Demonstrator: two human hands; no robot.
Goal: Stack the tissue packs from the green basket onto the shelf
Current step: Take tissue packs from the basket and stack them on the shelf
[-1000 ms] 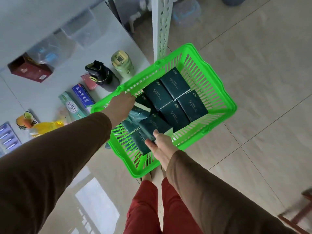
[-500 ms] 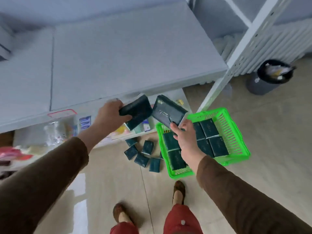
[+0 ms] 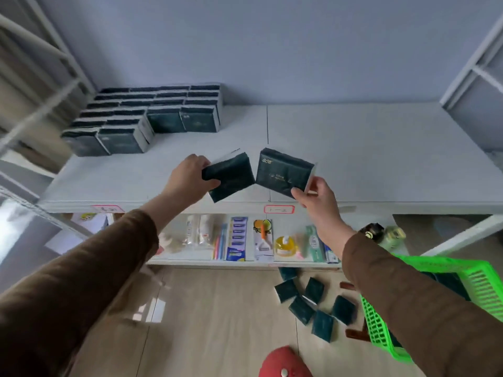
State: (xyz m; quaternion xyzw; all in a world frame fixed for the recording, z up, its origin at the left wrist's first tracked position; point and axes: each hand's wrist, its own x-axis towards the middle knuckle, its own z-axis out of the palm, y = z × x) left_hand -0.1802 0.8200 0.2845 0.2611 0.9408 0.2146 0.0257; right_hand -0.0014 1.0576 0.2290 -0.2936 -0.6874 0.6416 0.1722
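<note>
My left hand [image 3: 187, 178] grips a dark green tissue pack [image 3: 232, 176] over the front of the white shelf [image 3: 353, 153]. My right hand [image 3: 315, 198] pinches a second dark green pack [image 3: 283, 170] by its lower corner, right beside the first. Both packs hang in the air above the shelf's front edge. A stepped stack of the same packs [image 3: 147, 115] stands at the shelf's back left. The green basket [image 3: 479, 273] sits on the floor at the lower right, partly hidden by my right sleeve.
Several loose tissue packs [image 3: 313, 303] lie on the floor beside the basket. The lower shelf [image 3: 245, 262] holds toothbrushes, toothpaste, bottles and small packets. White shelf posts stand at both sides. The shelf's middle and right surface is bare.
Both hands lifted a tissue pack each out of the basket and raised them over the shelf. The view tilted up from the basket to the shelf and its stack.
</note>
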